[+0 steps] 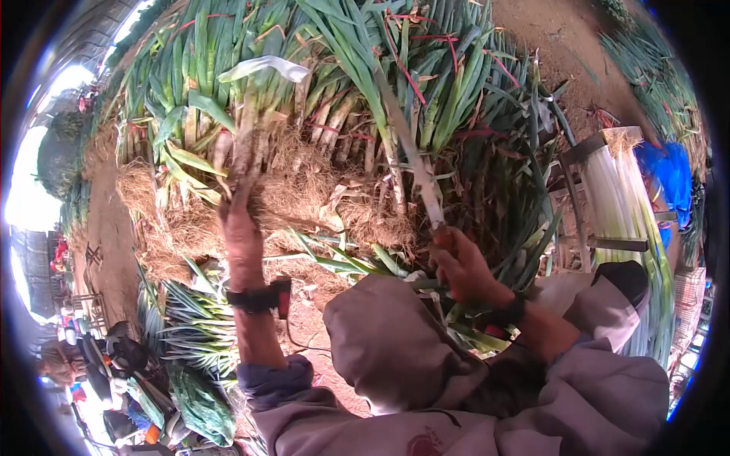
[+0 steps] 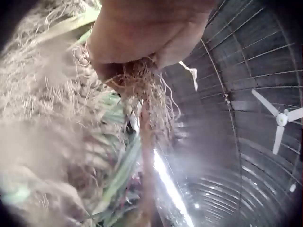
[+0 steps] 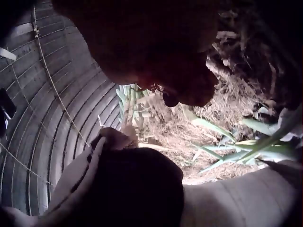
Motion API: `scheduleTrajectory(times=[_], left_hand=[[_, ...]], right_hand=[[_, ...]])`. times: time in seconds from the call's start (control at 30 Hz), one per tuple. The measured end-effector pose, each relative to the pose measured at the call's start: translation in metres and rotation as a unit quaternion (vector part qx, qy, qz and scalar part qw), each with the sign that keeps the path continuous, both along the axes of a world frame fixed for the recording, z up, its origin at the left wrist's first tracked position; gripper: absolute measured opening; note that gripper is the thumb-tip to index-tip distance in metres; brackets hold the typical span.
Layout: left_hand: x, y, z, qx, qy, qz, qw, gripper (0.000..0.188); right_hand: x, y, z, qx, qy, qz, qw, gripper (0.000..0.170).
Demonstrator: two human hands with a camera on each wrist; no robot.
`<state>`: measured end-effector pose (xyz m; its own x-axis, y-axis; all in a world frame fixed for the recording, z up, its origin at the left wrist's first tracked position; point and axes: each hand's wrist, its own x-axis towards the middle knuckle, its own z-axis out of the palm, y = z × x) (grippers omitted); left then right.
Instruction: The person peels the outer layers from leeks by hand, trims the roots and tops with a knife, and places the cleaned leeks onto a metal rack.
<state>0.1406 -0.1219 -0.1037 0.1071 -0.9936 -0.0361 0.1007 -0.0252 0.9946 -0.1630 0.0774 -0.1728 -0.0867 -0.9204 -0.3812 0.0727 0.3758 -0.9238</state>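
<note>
My left hand grips the root end of a brownish, unpeeled leek whose stalk points away from me. In the left wrist view, tangled roots hang out below the curled fingers. My right hand holds a long, narrow, blade-like tool by its reddish-brown handle. The tool slants up and left across the leek pile, its far end overlapping green leaves. In the right wrist view my right hand is dark, and the tool is hidden.
Tied bundles of leeks lie ahead, roots toward me. A white plastic strip lies on them. Cleaned leeks rest on a rack at right, near a blue plastic bag. Cut leaves and a green sack are at left.
</note>
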Motion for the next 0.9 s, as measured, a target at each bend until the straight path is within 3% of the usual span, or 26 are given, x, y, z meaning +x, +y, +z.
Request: scheduleTrajectory(times=[0.1,0.2,0.3,0.37,0.5,0.7,0.8,0.9], left_hand=[[0.033,-0.024,-0.012,0.027,0.014,-0.024,0.999,0.032],[0.023,-0.026,-0.039,0.042,0.026,-0.006,0.999,0.036],[0.011,-0.021,-0.063,0.075,0.059,-0.002,0.995,0.039],[0.004,-0.021,-0.069,0.091,0.04,-0.025,0.995,0.041],[0.011,-0.025,-0.088,0.098,0.056,-0.028,0.993,0.04],[0.019,-0.013,-0.057,0.069,-0.017,-0.076,0.995,0.036],[0.015,0.003,-0.034,0.084,-0.077,-0.078,0.99,0.034],[0.025,0.005,-0.045,0.057,-0.059,-0.093,0.992,0.034]], right_hand=[[0.015,-0.01,-0.006,0.0,0.007,0.049,0.999,0.023],[0.03,-0.023,-0.015,-0.026,0.043,0.085,0.995,0.023],[0.044,-0.032,0.012,0.024,0.003,0.09,0.996,0.023],[0.054,-0.029,0.022,0.049,-0.118,0.051,0.991,0.021],[0.067,-0.027,0.026,0.063,-0.14,0.074,0.985,0.022],[0.079,-0.058,0.056,0.038,-0.15,0.105,0.982,0.027],[0.101,-0.059,0.039,0.024,-0.139,0.096,0.985,0.027],[0.113,-0.046,0.044,0.037,-0.188,0.069,0.979,0.026]])
